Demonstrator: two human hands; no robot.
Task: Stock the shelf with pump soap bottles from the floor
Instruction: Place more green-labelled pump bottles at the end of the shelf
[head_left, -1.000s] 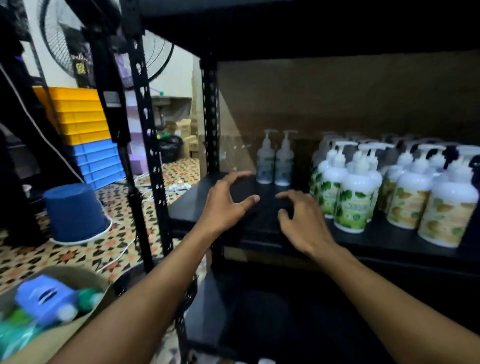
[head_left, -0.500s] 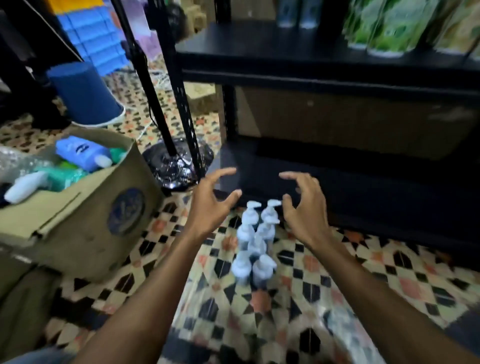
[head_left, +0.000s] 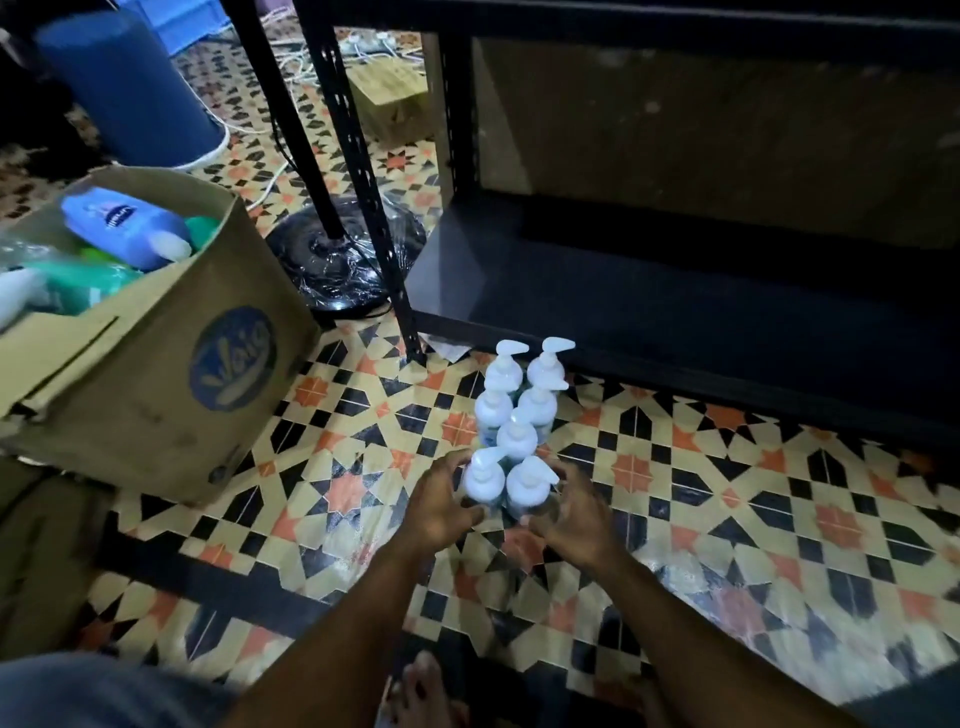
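Cardboard box (head_left: 156, 374) of toiletries (head_left: 124, 228), left grip (head_left: 441, 501) clasps left soap bottle (head_left: 483, 480), right grip (head_left: 574, 514) clasps right bottle (head_left: 530, 486)

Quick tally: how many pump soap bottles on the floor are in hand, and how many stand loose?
gripped pump soap bottles, one in the left hand, one in the right hand: 2
loose pump soap bottles: 5
Total: 7

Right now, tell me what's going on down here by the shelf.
A person is bent over a cluster of pump soap bottles standing on the tiled floor in front of the black shelf. The left hand grips the near-left bottle and the right hand grips the near-right bottle. Five more stand behind them. A cardboard box of other products sits to the left.
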